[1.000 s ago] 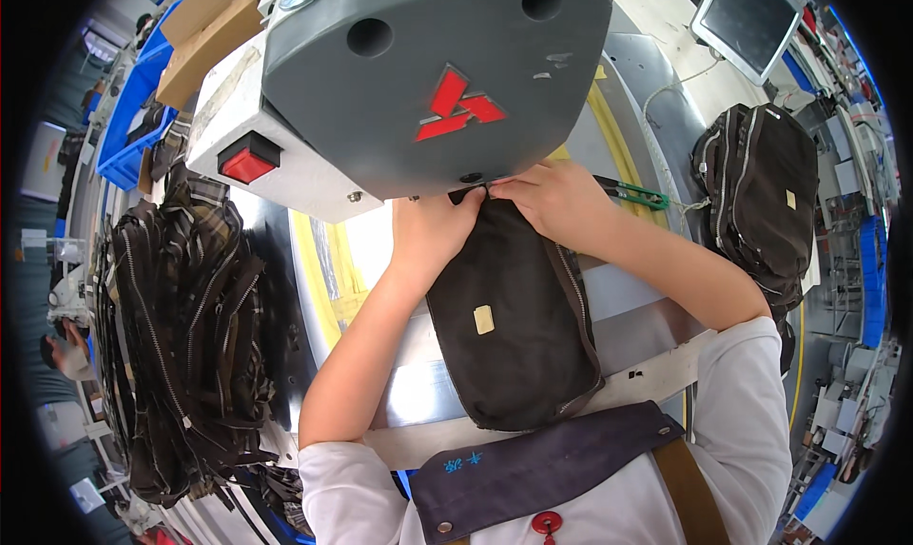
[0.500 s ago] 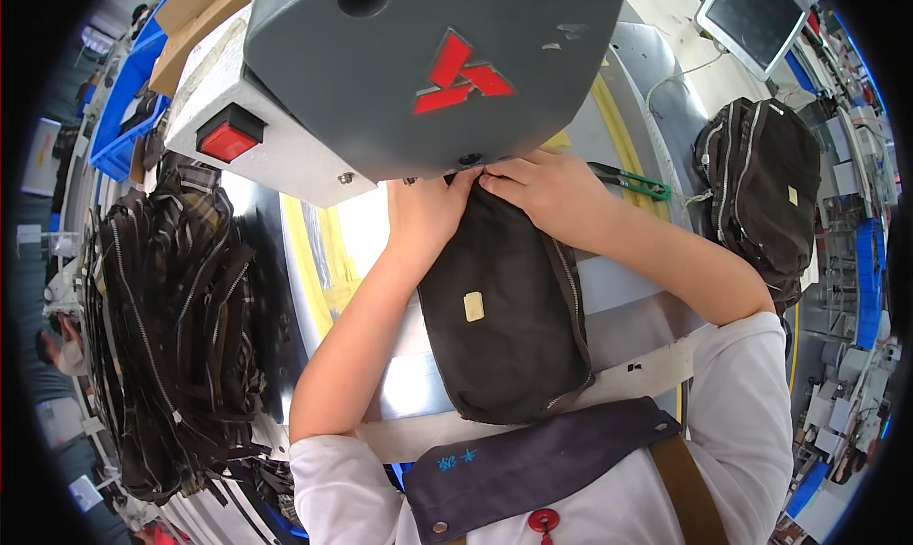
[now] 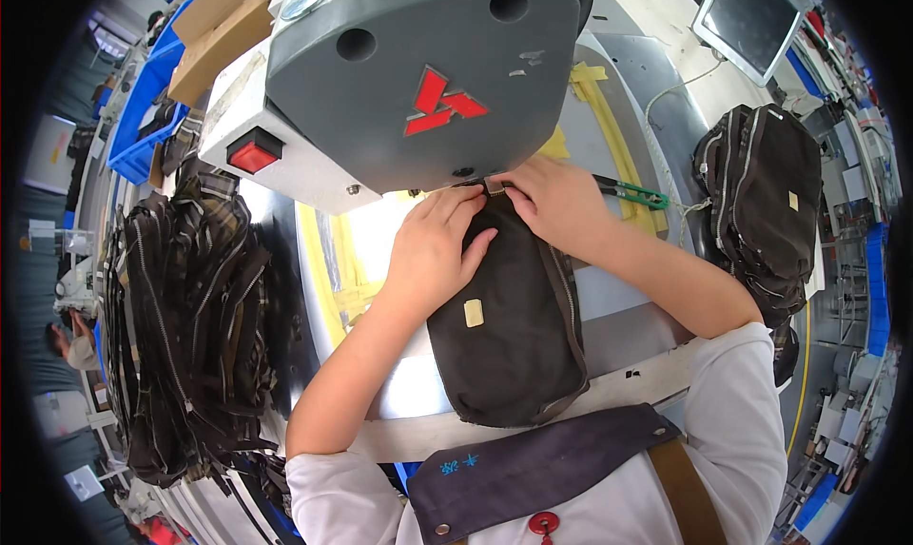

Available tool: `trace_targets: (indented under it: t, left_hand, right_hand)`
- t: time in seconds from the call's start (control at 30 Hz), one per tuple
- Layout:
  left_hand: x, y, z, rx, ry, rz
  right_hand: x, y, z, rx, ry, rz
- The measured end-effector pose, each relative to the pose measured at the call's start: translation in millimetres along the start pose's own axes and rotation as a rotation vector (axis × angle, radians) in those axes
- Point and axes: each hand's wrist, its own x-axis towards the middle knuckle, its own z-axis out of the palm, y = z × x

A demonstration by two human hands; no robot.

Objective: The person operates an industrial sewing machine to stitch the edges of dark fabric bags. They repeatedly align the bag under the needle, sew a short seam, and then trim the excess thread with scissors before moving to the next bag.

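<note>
A black fabric bag [image 3: 514, 355] with a small cream label and a zipper down its right side lies lengthwise in front of me. Its far end reaches the underside of a grey sewing machine head [image 3: 418, 79]. My left hand [image 3: 439, 241] rests on the bag's upper left part, fingers stretched and thumb apart. At the bag's far end, my right hand [image 3: 556, 203] pinches the edge by a short piece of zipper between thumb and fingers. The machine head hides whatever is directly beneath it. Green-handled scissors or snips [image 3: 637, 195] lie just beyond my right hand.
A pile of black and plaid bag pieces with zippers [image 3: 190, 326] stands at the left. Stacked black bags [image 3: 770, 203] sit at the right, below a screen [image 3: 751, 22]. Blue bins [image 3: 143, 136] and a cardboard box [image 3: 223, 36] are at the far left.
My left hand has let go of the bag's far edge and spread out over its upper left side. The right hand keeps its pinch there. The whole view has shifted slightly.
</note>
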Motion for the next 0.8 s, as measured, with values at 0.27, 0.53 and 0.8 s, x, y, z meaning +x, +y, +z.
trace_targets:
  t: [0.27, 0.53, 0.8]
  left_hand:
    - [2, 2, -2, 0.000, -0.039, 0.003]
    - [1, 0, -1, 0.025, -0.033, -0.003]
    - [2, 3, -1, 0.053, -0.028, -0.001]
  right_hand:
    - [19, 0, -11, 0.289, -0.198, 0.460]
    - [23, 5, -9, 0.320, -0.228, 0.474]
    - [33, -9, -39, 0.183, -0.437, 0.490]
